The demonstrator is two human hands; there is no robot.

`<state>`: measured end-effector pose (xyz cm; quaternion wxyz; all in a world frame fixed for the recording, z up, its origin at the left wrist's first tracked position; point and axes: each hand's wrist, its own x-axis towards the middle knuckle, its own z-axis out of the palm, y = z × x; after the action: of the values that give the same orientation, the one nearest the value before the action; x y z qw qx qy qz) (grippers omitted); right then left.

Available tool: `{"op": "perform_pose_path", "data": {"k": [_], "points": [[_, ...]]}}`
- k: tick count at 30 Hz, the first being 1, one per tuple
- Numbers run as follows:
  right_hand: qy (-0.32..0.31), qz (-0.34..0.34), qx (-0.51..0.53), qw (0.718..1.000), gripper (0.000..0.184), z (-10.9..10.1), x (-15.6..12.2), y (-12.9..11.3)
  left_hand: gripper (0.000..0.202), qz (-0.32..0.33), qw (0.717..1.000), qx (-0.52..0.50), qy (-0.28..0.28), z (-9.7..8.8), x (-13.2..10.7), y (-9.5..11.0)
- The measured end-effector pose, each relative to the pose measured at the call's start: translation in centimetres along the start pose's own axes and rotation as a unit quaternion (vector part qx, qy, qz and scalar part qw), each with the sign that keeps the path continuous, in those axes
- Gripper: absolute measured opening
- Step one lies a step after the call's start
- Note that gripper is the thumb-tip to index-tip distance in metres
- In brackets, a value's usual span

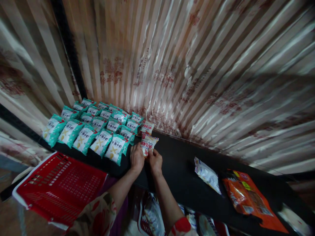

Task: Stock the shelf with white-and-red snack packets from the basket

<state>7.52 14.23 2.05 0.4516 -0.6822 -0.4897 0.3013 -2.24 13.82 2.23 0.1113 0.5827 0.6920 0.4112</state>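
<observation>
Both my hands meet at a small red and white snack packet (149, 144) on the black shelf (177, 170). My left hand (136, 158) has its fingers closed on the packet's left edge. My right hand (155, 160) pinches its lower right edge. A second red and white packet (147, 127) lies just behind it, against the curtain. To the left stand several rows of teal snack packets (98, 129), the nearest one touching my left hand.
A red plastic basket (59, 186) sits at the lower left below the shelf. A white packet (207, 174) and a large orange bag (248, 200) lie on the shelf to the right. A striped curtain (197, 65) hangs behind. More packets show below the shelf edge.
</observation>
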Motion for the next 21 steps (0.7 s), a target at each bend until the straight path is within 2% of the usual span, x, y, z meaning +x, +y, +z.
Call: {"op": "perform_pose_path", "data": {"k": [4, 12, 21], "points": [[0.004, 0.000, 0.018, 1.000, 0.046, 0.3, 0.5, -0.2, 0.034, 0.024, 1.000, 0.000, 0.009, 0.5, 0.0, -0.3], [-0.001, 0.012, 0.038, 0.999, 0.046, 1.0, 1.6, -0.6, 0.042, 0.051, 0.999, -0.001, -0.005, 0.0, -0.2, 0.5], [0.013, 0.000, 0.049, 0.999, 0.047, 1.6, 2.6, -0.6, 0.050, 0.048, 0.998, -0.033, -0.029, 0.8, -0.6, 0.7]]}}
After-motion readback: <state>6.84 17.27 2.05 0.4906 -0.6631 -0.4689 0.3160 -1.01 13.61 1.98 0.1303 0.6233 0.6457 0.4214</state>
